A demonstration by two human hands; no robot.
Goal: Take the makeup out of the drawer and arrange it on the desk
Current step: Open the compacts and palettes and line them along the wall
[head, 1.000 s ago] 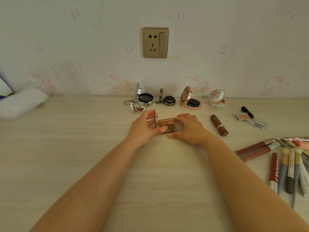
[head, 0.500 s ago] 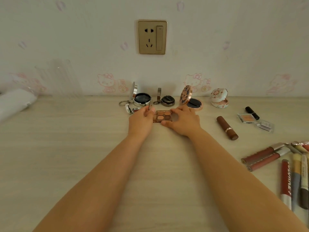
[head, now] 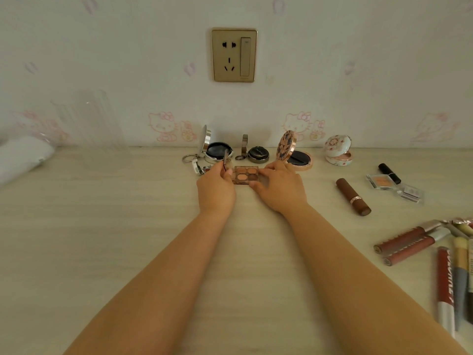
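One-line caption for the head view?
Both hands, left and right, set an open eyeshadow palette on the desk before opened compacts.

Bare forearms, no sleeves, unadorned wrists

I see light wood-grain desk (head: 102, 252). White wall (head: 128, 47), pink cat drawings. Gold socket (head: 234, 55). Eyeshadow box (head: 244, 174): four pans, orange and brown. Brown lipstick (head: 353, 196), shiny band. Round case (head: 337, 149) white, pink flowers. Red tube (head: 445, 285), white letters.
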